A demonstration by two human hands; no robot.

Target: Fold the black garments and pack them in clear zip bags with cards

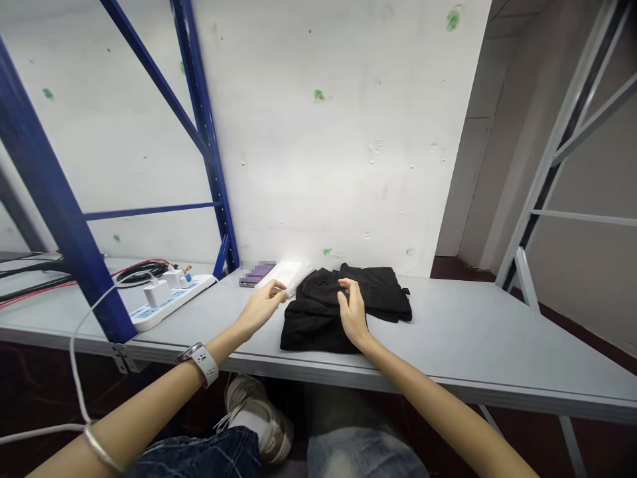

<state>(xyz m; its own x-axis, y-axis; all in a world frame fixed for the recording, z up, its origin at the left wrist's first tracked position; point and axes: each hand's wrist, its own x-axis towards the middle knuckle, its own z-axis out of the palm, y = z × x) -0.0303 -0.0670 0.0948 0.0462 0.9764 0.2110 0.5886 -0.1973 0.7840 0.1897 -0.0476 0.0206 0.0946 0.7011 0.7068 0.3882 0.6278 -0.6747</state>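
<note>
Black folded cloth, looking like clothing, lies on the grey shelf top in front of me: a front bundle (316, 326) and a flatter piece (383, 292) behind it to the right. My left hand (262, 307) hovers just left of the bundle, its fingers loosely bent and nothing in them. Over the bundle's right part is my right hand (353, 313), fingers up and slightly curled, holding nothing; whether it touches the cloth I cannot tell. Beyond my left fingertips lies a white, plastic-looking packet (291, 271).
A purple flat item (257, 273), partly blurred, lies beside the packet. To the left, a white power strip (174, 302) holds plugs, with cables (142, 271) behind. Blue rack posts (64, 199) rise at left. A white panel (338, 146) closes the back.
</note>
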